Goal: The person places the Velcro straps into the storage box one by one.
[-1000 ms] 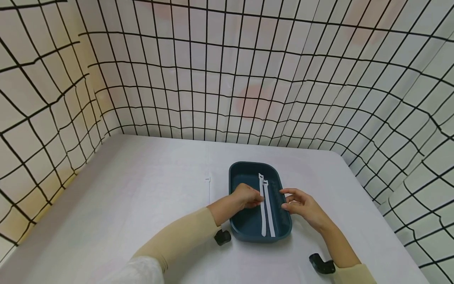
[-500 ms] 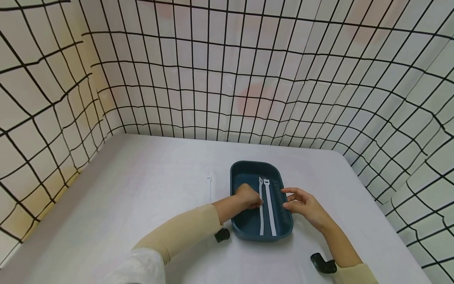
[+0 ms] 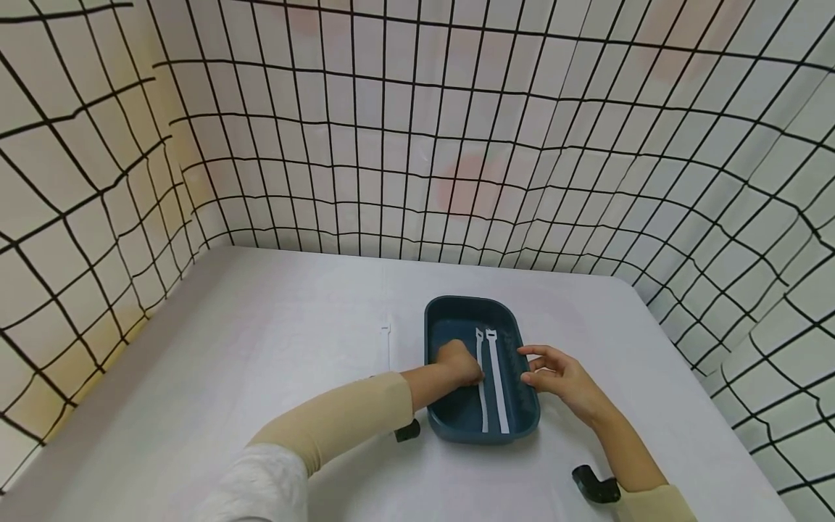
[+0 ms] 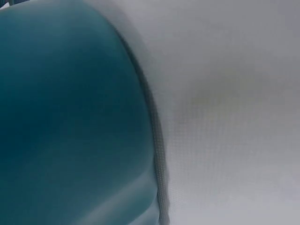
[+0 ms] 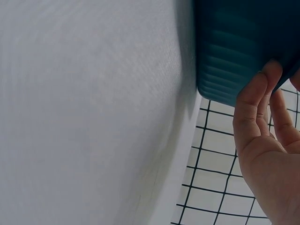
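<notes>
A dark teal tray [image 3: 450, 424] with rounded corners stands on the white table. Two white cable ties with slotted heads lie lengthwise in it, a left cable tie [image 3: 484, 409] and a right cable tie [image 3: 498, 384]. My left hand [image 3: 459, 362] reaches in over the tray's left rim. Its curled fingers pinch the left cable tie near the middle; the fingertips are partly hidden. My right hand [image 3: 554, 377] holds the tray's right rim, and in the right wrist view its fingertips [image 5: 272, 70] touch the outer wall. Only the tray's outside [image 4: 70, 117] shows in the left wrist view.
Another white strap [image 3: 386, 341] lies on the table left of the tray, faint against the white surface. Black wire mesh [image 3: 391, 145] surrounds the table's back and sides. Black wrist-worn devices, a left one [image 3: 408, 431] and a right one [image 3: 595, 486], hang by the forearms.
My left hand has moved slightly down and toward the near end of the left cable tie, whose head has shifted nearer. My right hand stays at the rim.
</notes>
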A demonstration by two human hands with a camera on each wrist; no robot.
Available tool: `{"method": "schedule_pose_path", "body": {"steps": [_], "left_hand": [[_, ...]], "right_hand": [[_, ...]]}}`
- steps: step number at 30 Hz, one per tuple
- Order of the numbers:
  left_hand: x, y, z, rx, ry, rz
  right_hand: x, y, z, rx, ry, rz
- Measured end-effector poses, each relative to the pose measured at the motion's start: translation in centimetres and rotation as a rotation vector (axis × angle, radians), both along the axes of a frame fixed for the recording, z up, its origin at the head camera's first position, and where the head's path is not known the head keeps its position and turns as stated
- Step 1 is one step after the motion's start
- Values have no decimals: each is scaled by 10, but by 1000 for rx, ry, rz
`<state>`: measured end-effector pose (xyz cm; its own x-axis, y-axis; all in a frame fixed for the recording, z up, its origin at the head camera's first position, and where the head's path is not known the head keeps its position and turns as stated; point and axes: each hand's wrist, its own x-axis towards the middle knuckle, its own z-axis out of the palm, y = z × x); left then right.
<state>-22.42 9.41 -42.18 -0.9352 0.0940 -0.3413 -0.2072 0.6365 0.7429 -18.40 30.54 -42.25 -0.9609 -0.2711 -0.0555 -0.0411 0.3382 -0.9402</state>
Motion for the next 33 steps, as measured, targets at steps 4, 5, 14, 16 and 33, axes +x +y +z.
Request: {"method": "schedule_pose_path", "body": {"steps": [4, 5, 14, 16, 33], "left_hand": [[4, 0, 3, -31, 32, -10], [4, 0, 3, -39, 42, -12], [3, -1, 1, -43, 117, -26], [3, -2, 1, -8, 142, -18], [24, -23, 19, 341, 244, -42]], "right_hand": [[0, 0, 0, -1, 1, -2], [0, 0, 0, 0, 1, -3], [1, 0, -1, 4, -11, -16], [1, 0, 0, 2, -15, -14], [0, 0, 0, 0, -7, -10]]}}
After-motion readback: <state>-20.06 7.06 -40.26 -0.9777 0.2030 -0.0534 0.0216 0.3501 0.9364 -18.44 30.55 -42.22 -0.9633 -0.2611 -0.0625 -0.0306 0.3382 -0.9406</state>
